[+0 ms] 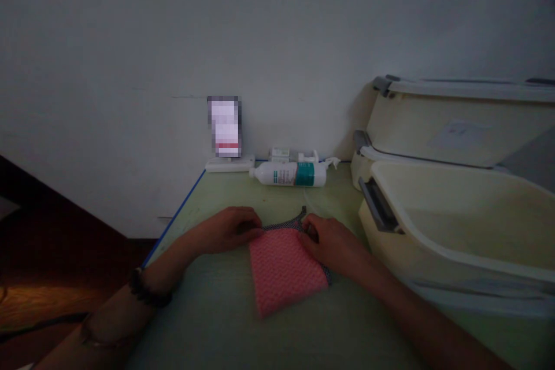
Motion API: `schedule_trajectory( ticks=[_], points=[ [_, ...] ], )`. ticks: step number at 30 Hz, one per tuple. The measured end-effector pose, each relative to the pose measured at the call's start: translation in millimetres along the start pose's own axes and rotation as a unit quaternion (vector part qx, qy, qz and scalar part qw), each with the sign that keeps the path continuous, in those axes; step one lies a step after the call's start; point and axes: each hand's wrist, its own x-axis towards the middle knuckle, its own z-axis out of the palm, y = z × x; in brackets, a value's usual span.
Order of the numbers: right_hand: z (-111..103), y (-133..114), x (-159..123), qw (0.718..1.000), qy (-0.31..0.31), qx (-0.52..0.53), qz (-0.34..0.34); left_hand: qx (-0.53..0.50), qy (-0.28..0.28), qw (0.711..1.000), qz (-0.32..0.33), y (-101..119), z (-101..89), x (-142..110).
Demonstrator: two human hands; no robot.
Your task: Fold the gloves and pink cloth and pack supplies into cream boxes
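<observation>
A pink woven cloth (284, 269) lies folded on the pale green table (225, 324), with a dark mesh cloth (284, 223) showing under its far edge. My left hand (232, 228) rests on the far left corner of the pink cloth, fingers curled down onto it. My right hand (332, 240) presses on the far right corner, fingers bent over the edge where the dark mesh sticks out. Both forearms reach in from the near side; a dark bead bracelet (147, 292) is on my left wrist.
A white and teal bottle (290, 174) lies on its side near the wall. Behind it sit small white boxes (295, 155) and a flat white stand (229, 163) holding an upright card. A cream plastic bin (455, 225) with an open lid (459, 121) fills the right side.
</observation>
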Motion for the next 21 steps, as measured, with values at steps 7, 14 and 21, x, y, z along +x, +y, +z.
schedule_trajectory(
  ticks=[7,14,21],
  points=[
    [3.4,3.2,1.7,1.000,0.010,-0.003,0.009,0.068,0.018,0.995,-0.075,6.5,1.0,-2.0],
    [-1.7,-3.7,0.5,0.985,0.085,0.091,-0.116,0.067,0.010,0.990,-0.120,15.8,7.0,-3.5],
    [11.0,7.4,3.2,0.977,0.059,0.021,-0.206,0.075,0.027,0.990,-0.119,17.3,10.2,-4.2]
  ],
)
